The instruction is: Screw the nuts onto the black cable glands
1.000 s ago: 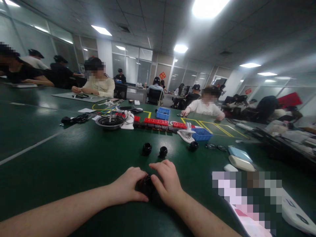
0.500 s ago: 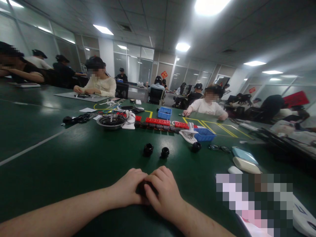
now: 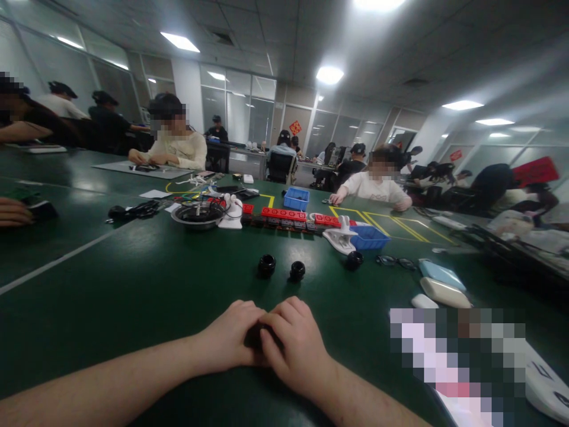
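Note:
My left hand and my right hand meet at the lower middle, fingers curled and touching. Between them is something dark, mostly hidden by the fingers; I cannot make out what it is. Beyond the hands, a black round part and a smaller black part stand on the green table. A third black part sits farther right, beside a white stand.
Across the table lie a black round tray, a red block row, a blue bin and another blue bin. At right are glasses and a light-blue case. Another person's hand rests at far left.
The view has shifted slightly. Another person's hand with a dark item has come into view at the left edge. My hands stay together in nearly the same pose.

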A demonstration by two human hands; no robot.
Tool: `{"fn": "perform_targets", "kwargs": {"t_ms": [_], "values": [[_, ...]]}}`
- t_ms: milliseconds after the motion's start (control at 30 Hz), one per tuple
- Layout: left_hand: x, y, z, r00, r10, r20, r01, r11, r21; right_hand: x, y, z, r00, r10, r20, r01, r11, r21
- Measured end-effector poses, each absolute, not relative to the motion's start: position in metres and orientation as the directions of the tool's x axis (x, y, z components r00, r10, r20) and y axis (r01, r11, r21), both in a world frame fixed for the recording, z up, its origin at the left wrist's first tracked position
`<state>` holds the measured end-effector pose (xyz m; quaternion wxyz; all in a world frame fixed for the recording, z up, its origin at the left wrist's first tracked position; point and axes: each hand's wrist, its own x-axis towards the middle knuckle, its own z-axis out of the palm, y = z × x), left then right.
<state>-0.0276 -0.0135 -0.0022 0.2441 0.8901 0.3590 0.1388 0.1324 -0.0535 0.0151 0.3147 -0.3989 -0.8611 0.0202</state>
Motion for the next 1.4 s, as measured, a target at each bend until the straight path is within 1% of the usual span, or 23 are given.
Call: {"fn": "perform_targets", "kwargs": {"t_ms": [333, 600, 833, 967, 1100, 1267, 1400], "values": [[-0.0279, -0.0145, -0.0003, 0.718, 0.693, 0.067, 0.562, -0.633, 0.532, 0.1322, -0.0545, 0.0162, -0.482, 0.698, 0.530, 0.678, 0.680, -0.279], [-0.0283, -0.0149, 0.0025, 0.711, 0.703, 0.027, 0.590, -0.616, 0.522, 0.1325, -0.0537, 0.0164, -0.490, 0.699, 0.520, 0.676, 0.682, -0.280], [-0.0287, -0.0142, 0.0009, 0.708, 0.705, 0.043, 0.574, -0.610, 0.546, 0.1366, -0.0533, 0.0192, -0.506, 0.698, 0.507, 0.627, 0.701, -0.339], [-0.0290, -0.0130, -0.0007, 0.707, 0.707, 0.015, 0.571, -0.583, 0.579, 0.1387, -0.0518, 0.0191, -0.485, 0.719, 0.498, 0.597, 0.688, -0.413], [-0.0287, -0.0123, -0.0005, 0.706, 0.708, -0.016, 0.570, -0.555, 0.606, 0.1397, -0.0485, 0.0174, -0.481, 0.697, 0.532, 0.544, 0.713, -0.443], [-0.0264, -0.0123, 0.0054, 0.690, 0.720, -0.073, 0.608, -0.522, 0.598, 0.1398, -0.0453, 0.0165, -0.481, 0.674, 0.560, 0.538, 0.732, -0.419], [-0.0266, -0.0118, 0.0045, 0.690, 0.720, -0.074, 0.605, -0.517, 0.605, 0.1401, -0.0448, 0.0165, -0.508, 0.656, 0.559, 0.542, 0.747, -0.385]]}}
